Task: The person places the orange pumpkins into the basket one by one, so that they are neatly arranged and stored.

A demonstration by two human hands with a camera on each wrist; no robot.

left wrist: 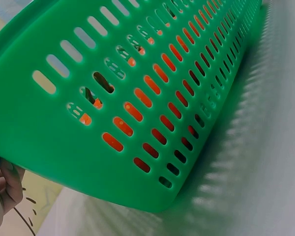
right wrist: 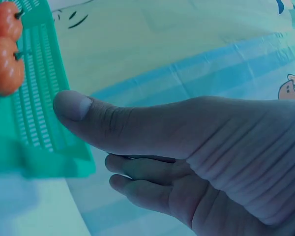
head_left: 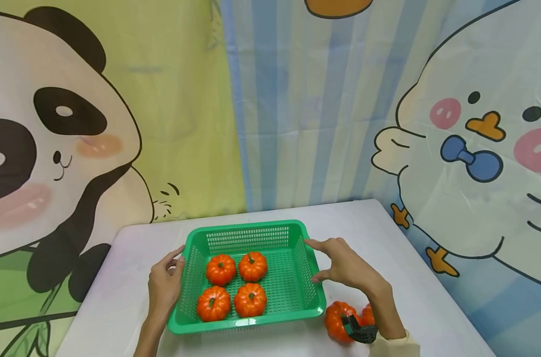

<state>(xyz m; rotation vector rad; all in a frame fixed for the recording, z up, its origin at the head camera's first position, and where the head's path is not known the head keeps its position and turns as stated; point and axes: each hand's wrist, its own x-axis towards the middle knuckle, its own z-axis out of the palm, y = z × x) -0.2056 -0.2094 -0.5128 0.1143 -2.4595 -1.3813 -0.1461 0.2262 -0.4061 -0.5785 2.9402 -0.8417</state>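
Note:
A green plastic basket (head_left: 248, 325) with slotted walls stands on the white table, holding several small orange pumpkins (head_left: 250, 299) in its left and middle part. My left hand (head_left: 164, 287) is at the basket's left side, its fingertips touching the rim; the left wrist view shows bent fingers (left wrist: 10, 187) beside the rim. At the opposite side, my right hand (head_left: 348, 263) has thumb and forefinger spread apart, their tips against the right rim. The right wrist view shows its thumb (right wrist: 73, 105) by the rim and the other fingers uncurled.
Another orange pumpkin (head_left: 339, 320) lies outside the basket near the right wrist, with one more partly hidden behind the forearm. A black wrist strap piece (head_left: 359, 329) overlaps them. Printed curtains (head_left: 288, 124) hang behind the white table (head_left: 404, 277).

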